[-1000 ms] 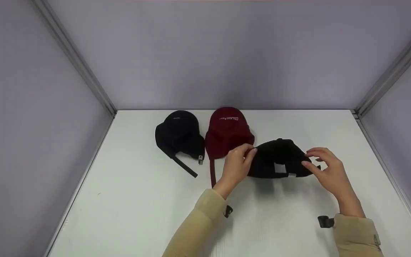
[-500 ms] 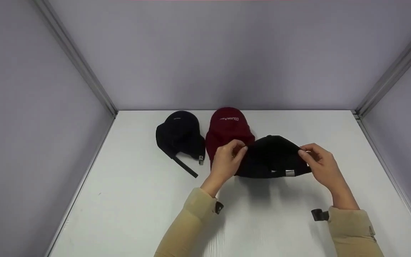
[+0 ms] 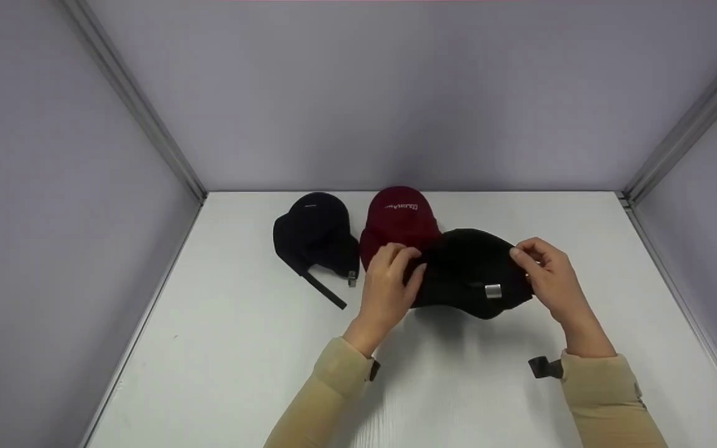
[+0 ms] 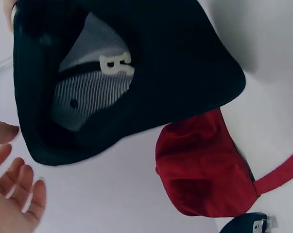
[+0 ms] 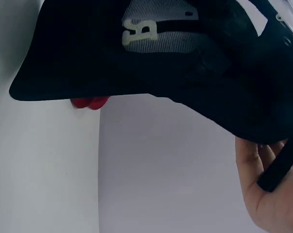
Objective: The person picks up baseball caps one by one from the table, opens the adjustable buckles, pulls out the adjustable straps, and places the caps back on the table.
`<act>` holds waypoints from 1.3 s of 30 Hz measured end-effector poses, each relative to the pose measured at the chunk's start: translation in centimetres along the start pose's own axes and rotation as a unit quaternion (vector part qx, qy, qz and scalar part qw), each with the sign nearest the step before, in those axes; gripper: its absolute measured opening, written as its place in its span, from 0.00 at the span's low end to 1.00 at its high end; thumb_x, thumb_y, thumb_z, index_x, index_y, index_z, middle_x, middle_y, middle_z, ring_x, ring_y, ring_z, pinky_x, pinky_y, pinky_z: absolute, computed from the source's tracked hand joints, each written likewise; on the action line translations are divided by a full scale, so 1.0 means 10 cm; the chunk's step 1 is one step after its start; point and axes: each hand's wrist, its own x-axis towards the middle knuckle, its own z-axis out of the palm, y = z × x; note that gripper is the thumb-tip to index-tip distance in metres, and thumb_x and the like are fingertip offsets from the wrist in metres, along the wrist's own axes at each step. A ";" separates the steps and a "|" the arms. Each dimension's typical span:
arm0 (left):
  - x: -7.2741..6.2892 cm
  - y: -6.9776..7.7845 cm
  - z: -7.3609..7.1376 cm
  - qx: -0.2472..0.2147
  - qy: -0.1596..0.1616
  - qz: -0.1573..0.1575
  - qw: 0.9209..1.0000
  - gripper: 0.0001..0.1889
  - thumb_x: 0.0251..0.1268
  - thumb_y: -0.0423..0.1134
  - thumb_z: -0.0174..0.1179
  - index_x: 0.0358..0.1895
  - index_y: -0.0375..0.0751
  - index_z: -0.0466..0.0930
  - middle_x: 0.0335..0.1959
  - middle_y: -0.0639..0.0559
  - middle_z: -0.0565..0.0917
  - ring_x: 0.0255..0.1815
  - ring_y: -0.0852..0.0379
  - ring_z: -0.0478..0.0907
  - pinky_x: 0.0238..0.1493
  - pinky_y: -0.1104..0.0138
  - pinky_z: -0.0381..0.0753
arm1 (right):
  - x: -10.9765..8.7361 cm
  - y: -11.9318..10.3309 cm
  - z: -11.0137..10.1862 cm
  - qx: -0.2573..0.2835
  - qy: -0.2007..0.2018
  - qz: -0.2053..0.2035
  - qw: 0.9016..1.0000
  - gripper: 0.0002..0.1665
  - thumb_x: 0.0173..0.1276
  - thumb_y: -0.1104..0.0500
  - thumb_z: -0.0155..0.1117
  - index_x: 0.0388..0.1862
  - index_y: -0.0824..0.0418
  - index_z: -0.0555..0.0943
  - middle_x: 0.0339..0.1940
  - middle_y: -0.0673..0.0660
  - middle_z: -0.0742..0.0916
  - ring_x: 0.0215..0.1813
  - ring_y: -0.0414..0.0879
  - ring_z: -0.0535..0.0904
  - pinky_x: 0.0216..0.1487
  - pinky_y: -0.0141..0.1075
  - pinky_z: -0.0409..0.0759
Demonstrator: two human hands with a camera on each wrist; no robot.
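A black cap [image 3: 477, 267] is held up over the table, its inside partly facing the wrist cameras. A pale letter shows inside it in both wrist views. The right hand [image 3: 551, 277] pinches the cap's right edge between thumb and fingers; a strap end hangs by the palm [image 5: 277, 208] in the right wrist view. At the cap's left edge is the left hand [image 3: 386, 289], thumb and fingers parted. The left wrist view has those fingers [image 4: 22, 187] apart from the cap's rim. Behind lies a red cap [image 3: 399, 218], partly covered by the black cap and left hand.
A dark navy cap [image 3: 315, 227] lies left of the red one, its loose strap [image 3: 324, 291] stretched toward the front. All this is on a white table [image 3: 228, 348]. Grey walls [image 3: 358, 93] enclose the back and both sides.
The black cap and both hands have shifted left, and the cap has turned and now overlaps the red cap. The left hand has let go of the cap's edge. The right hand has taken hold.
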 end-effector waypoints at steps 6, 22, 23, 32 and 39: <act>-0.10 0.05 0.01 0.045 -0.051 0.120 0.990 0.13 0.63 0.45 0.68 0.45 0.43 0.84 0.41 0.52 0.81 0.45 0.54 0.76 0.50 0.64 0.74 | 0.02 -0.03 0.02 0.030 -0.009 0.013 0.999 0.17 0.77 0.56 0.56 0.43 0.72 0.77 0.30 0.55 0.79 0.28 0.41 0.78 0.25 0.33 0.80; -0.03 0.05 0.02 0.077 -0.063 0.157 0.983 0.06 0.70 0.40 0.61 0.39 0.45 0.87 0.35 0.55 0.84 0.38 0.57 0.79 0.52 0.64 0.74 | 0.06 -0.06 0.04 0.024 -0.026 0.012 0.999 0.17 0.77 0.55 0.56 0.43 0.71 0.77 0.33 0.56 0.81 0.29 0.43 0.78 0.28 0.34 0.80; -0.01 0.05 0.00 0.072 -0.058 0.155 0.984 0.06 0.70 0.39 0.61 0.39 0.44 0.87 0.34 0.55 0.84 0.38 0.57 0.79 0.50 0.65 0.75 | 0.07 -0.07 0.04 0.015 -0.027 0.008 0.999 0.17 0.77 0.55 0.56 0.43 0.71 0.78 0.34 0.56 0.81 0.30 0.43 0.78 0.29 0.34 0.80; 0.10 0.04 -0.06 0.019 -0.042 0.120 0.992 0.06 0.70 0.37 0.61 0.40 0.42 0.86 0.33 0.53 0.84 0.33 0.58 0.79 0.36 0.68 0.75 | 0.15 -0.02 0.06 0.013 -0.059 0.042 0.997 0.18 0.77 0.53 0.55 0.42 0.69 0.78 0.31 0.56 0.81 0.31 0.43 0.77 0.29 0.35 0.79; 0.11 -0.01 0.04 0.021 -0.053 0.098 0.994 0.05 0.70 0.37 0.61 0.39 0.41 0.86 0.32 0.54 0.84 0.32 0.59 0.79 0.36 0.67 0.76 | 0.18 0.29 0.14 0.076 -0.086 0.110 0.987 0.23 0.78 0.47 0.52 0.48 0.68 0.75 0.37 0.54 0.82 0.34 0.45 0.81 0.33 0.37 0.81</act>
